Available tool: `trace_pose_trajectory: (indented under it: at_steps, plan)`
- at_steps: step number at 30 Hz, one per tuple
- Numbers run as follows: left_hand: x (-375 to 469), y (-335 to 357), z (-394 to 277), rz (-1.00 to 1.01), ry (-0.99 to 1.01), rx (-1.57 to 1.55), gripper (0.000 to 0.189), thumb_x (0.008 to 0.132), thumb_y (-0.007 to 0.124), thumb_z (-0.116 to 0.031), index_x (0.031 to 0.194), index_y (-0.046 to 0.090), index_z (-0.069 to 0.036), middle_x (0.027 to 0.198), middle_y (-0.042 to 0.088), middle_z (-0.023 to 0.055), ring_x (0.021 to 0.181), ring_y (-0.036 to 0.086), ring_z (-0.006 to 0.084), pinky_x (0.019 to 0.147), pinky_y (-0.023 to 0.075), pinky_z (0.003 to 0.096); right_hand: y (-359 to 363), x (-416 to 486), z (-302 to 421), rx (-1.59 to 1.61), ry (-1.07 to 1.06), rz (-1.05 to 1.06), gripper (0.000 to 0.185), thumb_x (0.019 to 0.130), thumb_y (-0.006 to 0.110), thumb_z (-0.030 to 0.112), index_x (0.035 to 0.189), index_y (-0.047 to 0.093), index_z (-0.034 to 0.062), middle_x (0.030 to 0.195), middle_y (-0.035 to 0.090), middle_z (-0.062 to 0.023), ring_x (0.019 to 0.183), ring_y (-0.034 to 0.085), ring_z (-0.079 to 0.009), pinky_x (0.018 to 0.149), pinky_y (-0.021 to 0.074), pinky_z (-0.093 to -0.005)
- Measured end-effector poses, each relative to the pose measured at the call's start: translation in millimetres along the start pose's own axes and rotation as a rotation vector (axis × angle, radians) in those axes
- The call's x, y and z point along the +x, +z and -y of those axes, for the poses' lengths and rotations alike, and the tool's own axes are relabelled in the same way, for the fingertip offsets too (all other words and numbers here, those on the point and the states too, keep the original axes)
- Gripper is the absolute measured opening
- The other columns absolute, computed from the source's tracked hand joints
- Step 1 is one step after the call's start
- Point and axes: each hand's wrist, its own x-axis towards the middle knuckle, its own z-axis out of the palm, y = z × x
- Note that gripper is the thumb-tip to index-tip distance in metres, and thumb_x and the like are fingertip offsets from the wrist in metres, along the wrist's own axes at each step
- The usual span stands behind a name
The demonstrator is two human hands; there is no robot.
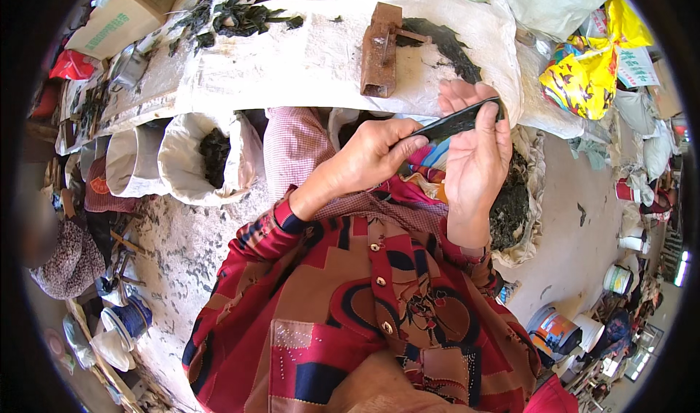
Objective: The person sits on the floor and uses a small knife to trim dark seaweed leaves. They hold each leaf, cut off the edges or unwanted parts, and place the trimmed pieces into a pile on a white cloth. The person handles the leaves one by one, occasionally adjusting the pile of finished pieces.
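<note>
My left hand (377, 148) pinches one end of a flat, dark, folded strip that looks like dried kelp (456, 120). The far end lies between the thumb and fingers of my right hand (478, 139), whose palm is turned up. The strip slants in the air above my lap, near the front edge of the cloth-covered table (273, 63). Beyond my hands, a rusty square metal tube (377, 74) with a rod across it stands on the cloth. Dark strips of the same look (454, 46) lie just right of it.
Loose dark pieces (246, 16) are scattered at the table's back left. White sacks (219, 167) with dark pieces stand at left, another sack (508, 216) at right. A yellow bag (588, 68), cardboard box (126, 19) and buckets (552, 331) surround me. A person (68, 260) sits at far left.
</note>
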Motion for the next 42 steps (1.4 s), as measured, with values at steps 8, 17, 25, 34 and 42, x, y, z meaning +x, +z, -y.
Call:
trace_pose_trajectory:
  at_steps: [8, 17, 25, 34, 42]
  plan:
    - [-12.6, 22.2, 4.7, -0.131, 0.118, 0.323, 0.047, 0.097, 0.052, -0.025, 0.135, 0.045, 0.002, 0.096, 0.063, 0.0169, 0.084, 0.063, 0.0314, 0.074, 0.0524, 0.0401, -7.6, 2.8, -8.8, 0.228, 0.027, -0.069, 0.019, 0.104, 0.043, 0.025, 0.098, 0.049, 0.0082, 0.072, 0.034, 0.0036, 0.059, 0.026, -0.0049, 0.050, 0.0214, -0.0212]
    - [2.3, 2.6, -14.2, 0.130, -0.164, -0.186, 0.022, 0.101, 0.052, -0.019, 0.103, 0.059, 0.002, 0.081, 0.057, 0.0053, 0.077, 0.050, 0.0108, 0.070, 0.0462, 0.0291, -7.4, 1.8, 2.1, 0.429, 0.091, 0.036, 0.034, 0.105, 0.035, 0.037, 0.083, 0.041, 0.0120, 0.063, 0.026, 0.0049, 0.054, 0.024, -0.0081, 0.053, 0.0313, -0.0264]
    - [14.8, -26.1, -28.0, 0.073, 0.157, 0.348, 0.012, 0.086, 0.067, -0.014, 0.090, 0.066, -0.002, 0.074, 0.064, 0.0149, 0.067, 0.062, 0.0344, 0.061, 0.0488, 0.0402, -62.9, 1.8, 25.3, -1.061, 0.023, 0.613, 0.022, 0.097, 0.053, 0.013, 0.114, 0.061, 0.0027, 0.095, 0.064, -0.0091, 0.088, 0.061, -0.0220, 0.077, 0.0458, -0.0316]
    - [13.7, -41.7, -18.4, 0.149, 0.105, 0.248, 0.011, 0.084, 0.069, -0.012, 0.088, 0.069, -0.002, 0.081, 0.066, 0.0123, 0.074, 0.064, 0.0287, 0.066, 0.0497, 0.0377, -59.0, -13.9, 26.1, -1.263, -0.199, 0.754, 0.021, 0.086, 0.065, 0.010, 0.103, 0.060, 0.0002, 0.083, 0.062, -0.0136, 0.074, 0.060, -0.0309, 0.064, 0.0475, -0.0394]
    - [3.4, -58.2, -9.3, 0.206, 0.051, 0.195, 0.013, 0.084, 0.071, -0.016, 0.085, 0.068, -0.003, 0.078, 0.065, 0.0075, 0.071, 0.061, 0.0241, 0.067, 0.0479, 0.0340, -56.6, -13.1, 36.2, -1.367, -0.240, 0.844, 0.014, 0.083, 0.068, 0.010, 0.086, 0.057, 0.0009, 0.072, 0.057, -0.0103, 0.065, 0.056, -0.0262, 0.057, 0.0428, -0.0370]
